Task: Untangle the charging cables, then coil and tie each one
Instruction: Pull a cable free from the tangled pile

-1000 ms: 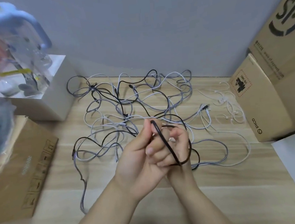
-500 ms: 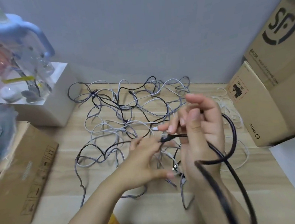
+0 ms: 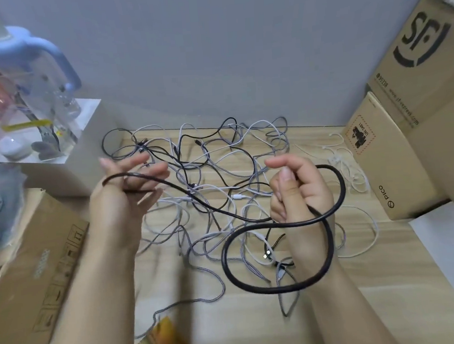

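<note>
Above table (image 3: 365, 283) — right hand (image 3: 298, 193) fingers grip black cable (image 3: 276, 225); left hand (image 3: 124, 190) fingers spread

Two hands are showing: the left hand (image 3: 124, 196) and the right hand (image 3: 298, 193). One thick black cable (image 3: 276, 226) is running between them. A tangle of cables (image 3: 220, 172) is lying toward the far edge of the worktop (image 3: 378, 282); black, grey and white ones are mixing there, too knotted for counting. Three cardboard boxes are standing around: two (image 3: 388, 159) (image 3: 424, 75) at the right edge, one (image 3: 38, 268) at the left edge. One white box (image 3: 93, 144) is sitting at the far left corner, carrying one blue-handled bottle (image 3: 30, 73).
</note>
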